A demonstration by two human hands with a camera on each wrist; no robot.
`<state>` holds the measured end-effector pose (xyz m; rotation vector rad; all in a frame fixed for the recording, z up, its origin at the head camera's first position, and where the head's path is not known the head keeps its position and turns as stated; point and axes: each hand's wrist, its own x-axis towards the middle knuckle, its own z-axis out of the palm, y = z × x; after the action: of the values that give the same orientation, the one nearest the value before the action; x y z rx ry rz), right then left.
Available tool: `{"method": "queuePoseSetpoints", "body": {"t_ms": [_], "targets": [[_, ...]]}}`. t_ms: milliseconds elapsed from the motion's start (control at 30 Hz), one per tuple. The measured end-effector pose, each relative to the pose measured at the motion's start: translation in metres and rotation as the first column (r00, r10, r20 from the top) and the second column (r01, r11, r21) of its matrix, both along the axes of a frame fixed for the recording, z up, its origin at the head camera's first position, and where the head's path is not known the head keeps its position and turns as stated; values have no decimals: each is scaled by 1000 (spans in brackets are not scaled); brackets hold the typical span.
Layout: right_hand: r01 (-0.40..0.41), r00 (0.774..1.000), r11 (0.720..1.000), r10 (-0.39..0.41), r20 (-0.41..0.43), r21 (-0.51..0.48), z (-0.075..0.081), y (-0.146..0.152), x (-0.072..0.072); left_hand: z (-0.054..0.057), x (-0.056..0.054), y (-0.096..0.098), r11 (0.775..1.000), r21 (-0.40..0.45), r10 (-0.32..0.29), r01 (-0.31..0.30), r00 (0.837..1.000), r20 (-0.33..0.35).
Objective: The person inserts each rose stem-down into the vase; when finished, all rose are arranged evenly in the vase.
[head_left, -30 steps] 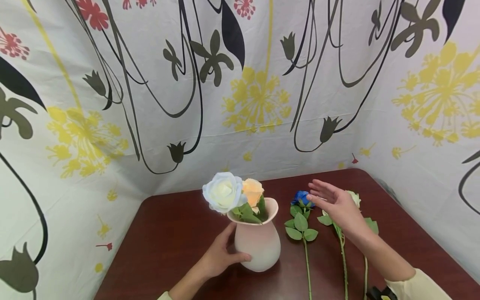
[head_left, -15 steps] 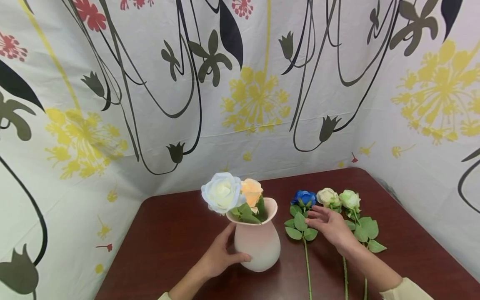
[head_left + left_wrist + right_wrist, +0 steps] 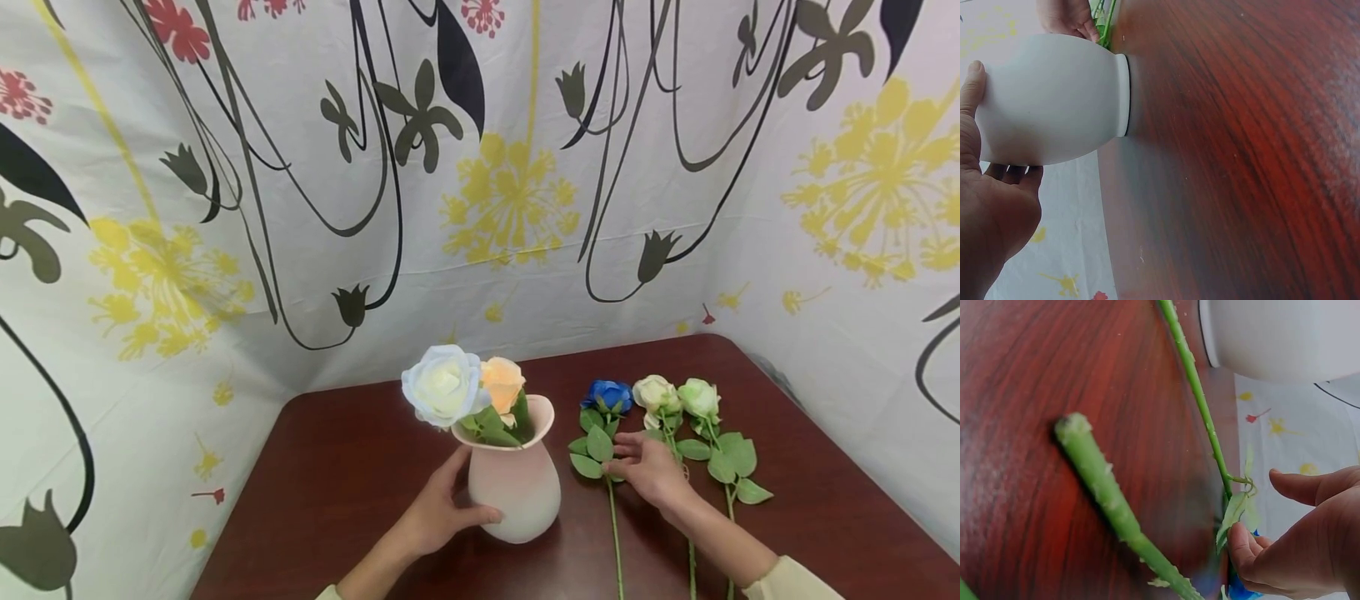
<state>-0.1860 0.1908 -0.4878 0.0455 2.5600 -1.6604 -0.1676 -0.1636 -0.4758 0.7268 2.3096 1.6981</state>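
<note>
A pale pink-white vase (image 3: pixel 517 492) stands on the table with a light blue rose (image 3: pixel 444 385) and a peach rose (image 3: pixel 502 385) in it. My left hand (image 3: pixel 442 512) grips its left side, thumb across the front; in the left wrist view fingers also curl beneath the vase (image 3: pixel 1054 100). To the right of the vase lies a blue rose (image 3: pixel 609 395) with a green stem. My right hand (image 3: pixel 651 469) is at its lower leaves, fingertips close beside the stem. The right wrist view shows the thumb spread apart from the fingers, which touch a leaf (image 3: pixel 1233 515).
A cream rose (image 3: pixel 657 395) and a pale green rose (image 3: pixel 700 399) lie further right, stems toward me, partly under my right forearm. The dark red-brown table (image 3: pixel 360 467) ends at a white flower-printed cloth (image 3: pixel 420 208) behind and at both sides.
My right hand has moved down and slightly left, from above the flower heads to the blue rose's lower leaves. The left hand still holds the vase in place.
</note>
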Motion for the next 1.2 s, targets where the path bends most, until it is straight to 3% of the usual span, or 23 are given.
{"method": "queuePoseSetpoints", "body": {"t_ms": [467, 833, 1200], "targets": [[6, 1000, 995, -7, 12, 104, -13, -3, -9, -1, 0, 0, 1000, -2, 2, -2, 1000, 25], [10, 997, 971, 10, -82, 238, -17, -5, -15, -1, 0, 0, 1000, 1, 2, -2, 1000, 17], [25, 998, 962, -7, -67, 271, -15, -4, -17, 0, 0, 0, 1000, 6, 4, -4, 1000, 9]]}}
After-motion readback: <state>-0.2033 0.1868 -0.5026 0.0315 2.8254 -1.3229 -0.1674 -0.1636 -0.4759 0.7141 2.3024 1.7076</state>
